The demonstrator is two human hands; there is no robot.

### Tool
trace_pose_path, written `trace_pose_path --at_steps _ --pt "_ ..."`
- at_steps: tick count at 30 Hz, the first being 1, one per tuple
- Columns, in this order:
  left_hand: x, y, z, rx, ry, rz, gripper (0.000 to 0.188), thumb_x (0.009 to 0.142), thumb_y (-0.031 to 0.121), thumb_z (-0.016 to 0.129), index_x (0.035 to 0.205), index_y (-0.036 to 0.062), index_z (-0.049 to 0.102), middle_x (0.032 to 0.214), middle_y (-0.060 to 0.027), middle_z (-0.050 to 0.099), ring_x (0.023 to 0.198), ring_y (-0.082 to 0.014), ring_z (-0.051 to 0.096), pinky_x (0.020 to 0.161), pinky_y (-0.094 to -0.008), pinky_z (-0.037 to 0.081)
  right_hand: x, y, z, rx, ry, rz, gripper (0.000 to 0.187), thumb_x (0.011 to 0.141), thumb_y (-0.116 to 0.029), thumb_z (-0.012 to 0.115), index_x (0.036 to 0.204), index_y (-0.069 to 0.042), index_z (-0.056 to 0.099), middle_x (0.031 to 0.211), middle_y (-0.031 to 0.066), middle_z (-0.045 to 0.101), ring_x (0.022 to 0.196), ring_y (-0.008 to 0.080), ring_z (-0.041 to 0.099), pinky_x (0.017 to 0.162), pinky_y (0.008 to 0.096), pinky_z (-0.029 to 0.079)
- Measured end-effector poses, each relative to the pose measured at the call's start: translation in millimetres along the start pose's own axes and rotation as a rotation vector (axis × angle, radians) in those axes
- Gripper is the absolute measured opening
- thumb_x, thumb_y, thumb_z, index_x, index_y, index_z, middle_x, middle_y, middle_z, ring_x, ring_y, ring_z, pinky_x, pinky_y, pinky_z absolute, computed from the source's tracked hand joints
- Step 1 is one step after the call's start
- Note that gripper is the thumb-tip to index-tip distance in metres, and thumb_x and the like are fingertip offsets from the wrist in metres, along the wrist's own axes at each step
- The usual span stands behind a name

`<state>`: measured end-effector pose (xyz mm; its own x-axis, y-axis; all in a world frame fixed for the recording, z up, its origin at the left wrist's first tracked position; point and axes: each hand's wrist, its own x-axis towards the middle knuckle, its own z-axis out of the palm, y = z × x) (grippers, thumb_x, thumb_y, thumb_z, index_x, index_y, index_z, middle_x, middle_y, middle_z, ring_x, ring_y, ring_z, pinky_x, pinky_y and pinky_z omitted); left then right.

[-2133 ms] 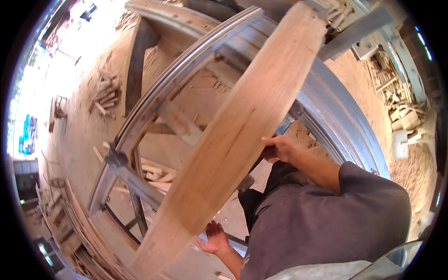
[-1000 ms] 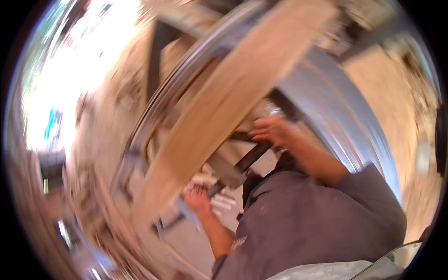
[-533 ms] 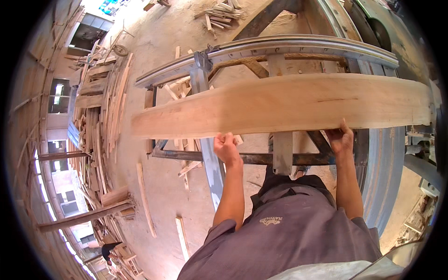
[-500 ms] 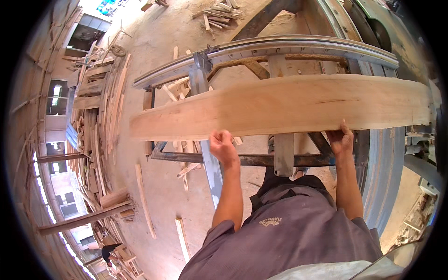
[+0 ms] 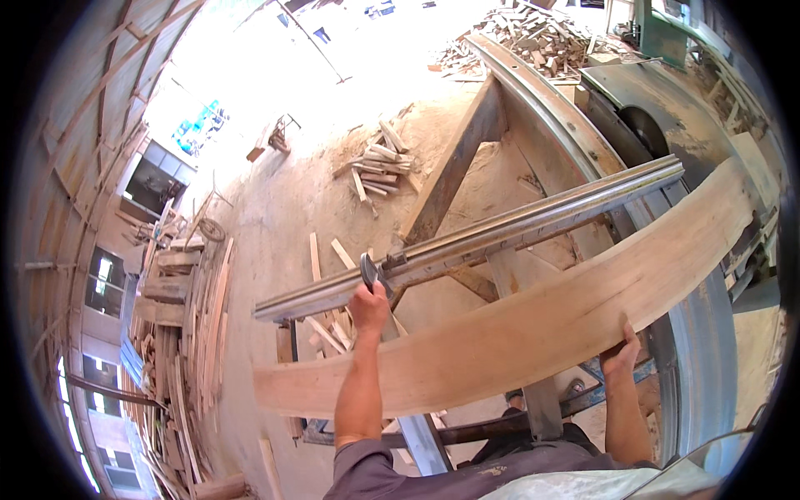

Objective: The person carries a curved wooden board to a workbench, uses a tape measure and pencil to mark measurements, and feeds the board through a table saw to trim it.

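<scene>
- Head view: a long, pale tan wooden board with gently bowed edges (image 5: 500, 333) lies across the front of the person, over a metal frame. Its long axis slants from lower left to upper right.
- The right hand (image 5: 619, 358) is at the board's near edge, right of its middle, pinching it: a digit lies on the upper face, the other fingers tuck under. From this hand, the board extends forward, and farther to the left than to the right. The right forearm points away from the body.
- The left hand (image 5: 369, 308) is past the board's far edge, off the wood, its forearm crossing above the left end. Its fingers curl against a dark, oval-ended lever (image 5: 368, 270); whether they close fully around it cannot be told.
- The lever sits at a straight, silver-grey metal rail (image 5: 517, 225) beyond the board, slanting much the same way.
- Farther off, upper right, a dark circular saw blade (image 5: 642, 129) stands beside a grey metal table (image 5: 658, 92).
- Beyond the rail, short wood offcuts (image 5: 382, 167) are heaped on the dusty floor (image 5: 275, 196).
</scene>
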<state>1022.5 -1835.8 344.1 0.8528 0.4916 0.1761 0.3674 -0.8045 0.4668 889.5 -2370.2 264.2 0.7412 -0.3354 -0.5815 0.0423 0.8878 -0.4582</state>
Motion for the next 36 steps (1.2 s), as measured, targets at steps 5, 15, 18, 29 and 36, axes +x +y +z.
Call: trace_pose_path --at_steps 5,15,18,29,36 --pt "147.5 31.3 -60.7 0.067 0.336 0.089 0.026 0.092 0.025 0.058 0.086 0.0011 0.067 0.083 -0.0222 0.069 0.081 -0.0433 0.067 0.073 -0.0518 0.052 -0.2 29.1 17.8 0.067 0.016 -0.041 0.048 0.097 -0.031 0.054 0.137 -0.004 0.054 0.139 0.0099 0.058 0.129 0.0285 0.053 0.111 0.0428 0.04" --pt "57.6 126.1 137.3 0.07 -0.34 0.407 0.055 0.1 0.05 0.042 0.107 0.0043 0.072 0.111 -0.022 0.07 0.109 -0.039 0.063 0.097 -0.0506 0.044 1.5 50.9 2.0 0.08 0.088 -0.202 0.053 0.096 -0.034 0.054 0.141 -0.005 0.051 0.141 0.0125 0.055 0.129 0.0308 0.052 0.111 0.0437 0.04" --pt "52.1 133.2 116.1 0.197 -0.381 0.313 0.061 0.102 0.053 0.035 0.1 0.0072 0.075 0.106 -0.0197 0.072 0.105 -0.0376 0.066 0.095 -0.05 0.045 -4.3 66.2 27.3 0.173 0.147 -0.223 0.055 0.096 -0.036 0.053 0.141 -0.005 0.05 0.141 0.0132 0.054 0.129 0.0325 0.051 0.111 0.0442 0.04" --pt "46.9 89.4 145.9 0.26 -0.325 0.601 0.053 0.106 0.041 0.032 0.104 0.0054 0.072 0.095 -0.0176 0.072 0.092 -0.0382 0.067 0.081 -0.0475 0.053 -1.3 100.3 25.6 0.134 0.291 -0.358 0.029 0.094 -0.033 0.063 0.107 -0.008 0.064 0.092 0.0025 0.063 0.081 0.0174 0.061 0.072 0.035 0.052" --pt "28.4 119.4 108.9 0.132 -0.432 0.29 0.076 0.101 0.063 0.03 0.109 -0.0007 0.071 0.112 -0.0268 0.068 0.109 -0.0461 0.06 0.094 -0.0525 0.043 1.2 117.3 79.3 0.218 0.313 -0.347 0.025 0.094 -0.023 0.065 0.108 -0.003 0.063 0.096 0.0057 0.067 0.08 0.0152 0.064 0.068 0.0315 0.052"
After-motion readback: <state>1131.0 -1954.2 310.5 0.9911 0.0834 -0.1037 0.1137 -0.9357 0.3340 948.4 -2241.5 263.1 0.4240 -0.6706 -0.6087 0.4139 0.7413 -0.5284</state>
